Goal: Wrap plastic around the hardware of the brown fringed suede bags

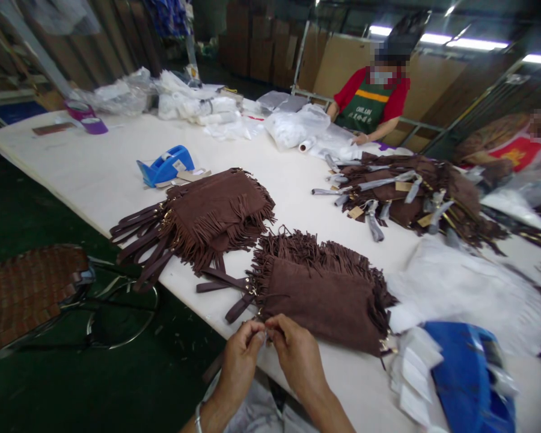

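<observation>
While both hands' fingers [285,325] nearly meet, brown bag [318,300] just beyond

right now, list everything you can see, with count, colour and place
near fringed bags: stacked, count unclear, brown, before the hands
second bag stack: count unclear, brown, left of them
far bag pile: many, brown, right
tape dispensers: two, blue, near right and far left
purple rolls: two, purple, far left
plastic bags: many, clear and whitish, far side
white sheeting: count unclear, white, right
table: one, white, centre
chair: one, brown, left floor
boxes: several, brown, background
co-workers: two, green and red aprons, far right
hands: two, bare, fingertips pinched, near edge
</observation>
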`<act>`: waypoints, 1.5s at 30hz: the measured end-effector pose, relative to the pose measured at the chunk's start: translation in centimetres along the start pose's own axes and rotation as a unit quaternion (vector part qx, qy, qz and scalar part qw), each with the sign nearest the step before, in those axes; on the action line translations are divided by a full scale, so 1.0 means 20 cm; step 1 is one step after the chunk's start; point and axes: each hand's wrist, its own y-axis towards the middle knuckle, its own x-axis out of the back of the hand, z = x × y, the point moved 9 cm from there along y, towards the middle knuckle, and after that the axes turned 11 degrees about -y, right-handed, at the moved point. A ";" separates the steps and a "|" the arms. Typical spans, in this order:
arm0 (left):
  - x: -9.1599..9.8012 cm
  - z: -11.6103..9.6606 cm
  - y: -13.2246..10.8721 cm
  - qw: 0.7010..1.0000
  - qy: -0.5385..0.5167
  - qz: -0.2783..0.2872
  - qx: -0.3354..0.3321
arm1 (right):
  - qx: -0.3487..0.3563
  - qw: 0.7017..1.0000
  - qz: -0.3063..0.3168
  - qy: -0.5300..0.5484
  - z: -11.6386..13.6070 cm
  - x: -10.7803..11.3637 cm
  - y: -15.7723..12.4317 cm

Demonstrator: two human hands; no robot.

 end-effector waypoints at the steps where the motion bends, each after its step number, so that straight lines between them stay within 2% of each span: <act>1: 0.00 0.00 0.00 1.000 0.004 0.007 -0.001 | 0.000 1.000 0.001 -0.002 0.00 0.00 0.00; 5: -0.01 0.00 -0.01 0.999 0.013 0.034 0.008 | 0.009 1.000 0.007 -0.016 0.01 0.01 0.00; 10: -0.01 0.03 0.01 0.999 -0.030 -0.006 0.036 | 0.012 0.999 -0.002 -0.032 0.01 0.01 -0.01; 15: -0.04 0.08 -0.01 0.982 -0.151 -0.034 0.110 | -0.020 1.000 -0.020 0.008 -0.04 -0.01 -0.04; 22: -0.06 0.13 -0.04 0.962 -0.222 -0.054 0.150 | -0.095 0.994 -0.038 0.024 -0.09 -0.03 -0.10; 28: -0.06 0.13 -0.04 0.954 -0.246 -0.073 0.155 | -0.111 0.992 -0.062 -0.002 -0.09 -0.04 -0.13; 34: -0.05 0.16 -0.03 0.949 -0.255 -0.068 0.171 | -0.139 0.987 -0.074 0.042 -0.14 -0.05 -0.12; 42: -0.05 0.19 -0.05 0.943 -0.269 -0.066 0.184 | -0.128 0.985 -0.116 0.005 -0.13 -0.07 -0.16; 45: -0.05 0.21 -0.06 0.936 -0.278 -0.073 0.204 | -0.139 0.983 -0.119 0.022 -0.15 -0.08 -0.17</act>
